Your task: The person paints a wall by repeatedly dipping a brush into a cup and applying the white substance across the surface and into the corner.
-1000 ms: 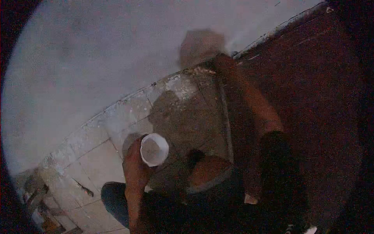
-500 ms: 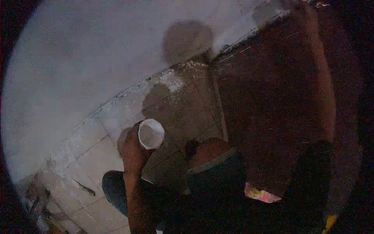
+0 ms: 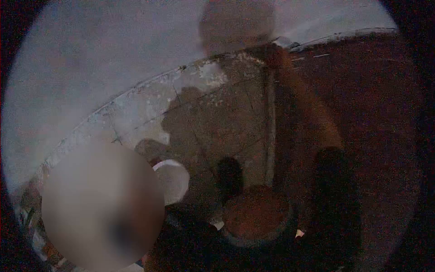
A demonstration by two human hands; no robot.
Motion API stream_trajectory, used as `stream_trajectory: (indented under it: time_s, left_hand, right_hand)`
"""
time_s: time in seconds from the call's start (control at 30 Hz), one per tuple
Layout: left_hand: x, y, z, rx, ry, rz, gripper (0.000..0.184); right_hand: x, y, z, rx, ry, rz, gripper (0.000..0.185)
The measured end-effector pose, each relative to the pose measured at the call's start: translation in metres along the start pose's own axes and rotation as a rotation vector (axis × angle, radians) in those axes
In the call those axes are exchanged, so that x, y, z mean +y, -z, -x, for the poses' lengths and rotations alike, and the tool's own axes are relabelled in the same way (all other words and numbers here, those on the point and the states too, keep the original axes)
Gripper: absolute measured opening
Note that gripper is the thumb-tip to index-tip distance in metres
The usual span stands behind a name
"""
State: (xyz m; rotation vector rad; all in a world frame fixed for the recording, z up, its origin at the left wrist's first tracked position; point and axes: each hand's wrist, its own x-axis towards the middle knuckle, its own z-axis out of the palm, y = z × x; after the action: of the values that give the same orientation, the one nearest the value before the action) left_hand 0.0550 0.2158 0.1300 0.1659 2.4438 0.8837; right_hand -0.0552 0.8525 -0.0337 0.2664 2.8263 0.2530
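Note:
A white round cup (image 3: 172, 182), pale grey inside, is held low on the left, its mouth facing up. A blurred disc covers most of my left hand; only the fingertips (image 3: 155, 161) show, closed against the cup's rim. My right arm reaches forward over the dark floor. At its end my right hand (image 3: 274, 56) is down by the foot of the wall, at the corner where the tiles meet the dark floor. Its fingers are dark and smeared, and I cannot make out whether they hold anything. A small whitish patch (image 3: 284, 41) shows just beyond it.
A pale wall (image 3: 113, 59) rises ahead, with white residue (image 3: 213, 75) along its base. A raised strip (image 3: 270, 131) divides the tiled floor (image 3: 213, 122) from the dark reddish floor (image 3: 371, 113). My bent knee (image 3: 256, 213) is in front. Unclear clutter lies at far left.
My right hand has come left and down along the wall base to the corner. The cup has shifted slightly lower in view. The view has turned, and a blurred disc now covers the left arm.

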Motion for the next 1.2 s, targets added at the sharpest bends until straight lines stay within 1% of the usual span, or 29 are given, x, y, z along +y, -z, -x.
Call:
stream_trajectory:
  time_s: [0.1,0.13,0.2,0.3,0.47,0.53,0.63,0.67,0.7,0.73,0.77,0.8,0.83,0.87,0.9,0.93,1.03,1.17,1.2]
  left_hand:
    - [-0.017,-0.001,-0.003,-0.034,-0.032,0.005,0.062]
    - [-0.016,-0.003,-0.004,-0.03,-0.031,-0.001,0.062]
    - [-0.014,-0.008,-0.003,0.006,-0.026,0.125,0.069]
    - [-0.017,-0.005,-0.001,0.035,-0.012,0.099,0.072]
    - [-0.005,-0.001,-0.011,0.004,-0.047,0.132,0.076]
    - [-0.004,-0.001,-0.011,0.01,-0.067,0.125,0.075]
    - [-0.001,0.001,-0.007,0.007,-0.08,0.121,0.075]
    - [0.0,0.002,-0.006,0.008,-0.078,0.114,0.075]
    - [0.002,0.002,-0.006,0.007,-0.082,0.113,0.075]
    - [0.005,0.0,-0.006,0.016,-0.086,0.098,0.075]
    - [0.006,-0.002,-0.004,0.019,-0.08,0.089,0.075]
    - [0.005,-0.005,-0.005,0.016,-0.089,0.089,0.075]
    - [0.005,-0.008,-0.006,0.012,-0.087,0.081,0.075]
    - [0.004,-0.011,-0.004,0.004,-0.069,0.072,0.075]
    - [0.003,-0.011,-0.003,0.002,-0.056,0.071,0.075]
    - [0.001,-0.014,-0.002,0.0,-0.038,0.065,0.075]
    - [0.001,-0.022,0.0,-0.001,0.039,0.052,0.075]
    - [0.0,-0.027,0.002,0.015,0.065,0.074,0.076]
    - [0.003,-0.029,0.0,0.012,0.044,0.104,0.074]
  right_hand:
    - [-0.024,-0.042,-0.031,-0.018,-0.026,-0.067,0.047]
    - [-0.029,-0.043,-0.036,-0.012,-0.04,-0.069,0.048]
    - [-0.032,-0.035,-0.042,0.018,-0.06,-0.073,0.049]
    - [-0.013,0.005,-0.025,0.125,-0.086,-0.056,0.05]
    - [0.006,0.143,0.048,0.371,-0.155,0.102,0.053]
    - [0.021,0.174,0.062,0.429,-0.211,0.169,0.055]
    - [0.031,0.182,0.071,0.444,-0.33,0.292,0.057]
    - [0.036,0.171,0.067,0.465,-0.318,0.33,0.057]
    - [0.068,0.119,0.044,0.725,-0.101,0.401,0.055]
    - [0.1,0.068,0.021,1.018,0.133,0.535,0.053]
    - [0.091,0.046,0.024,1.014,0.138,0.526,0.053]
    - [0.073,0.029,0.029,0.716,0.206,0.477,0.051]
    - [0.045,0.017,0.034,0.47,0.117,0.337,0.051]
    - [0.031,-0.002,0.03,0.316,0.081,0.218,0.05]
    - [0.023,-0.017,0.021,0.242,0.077,0.145,0.05]
    - [0.014,-0.028,0.009,0.181,0.081,0.093,0.05]
    - [0.007,-0.048,-0.02,0.097,0.073,0.012,0.048]
    - [0.006,-0.045,-0.042,0.065,0.083,-0.009,0.047]
    - [0.009,-0.042,-0.044,0.064,0.087,-0.012,0.046]
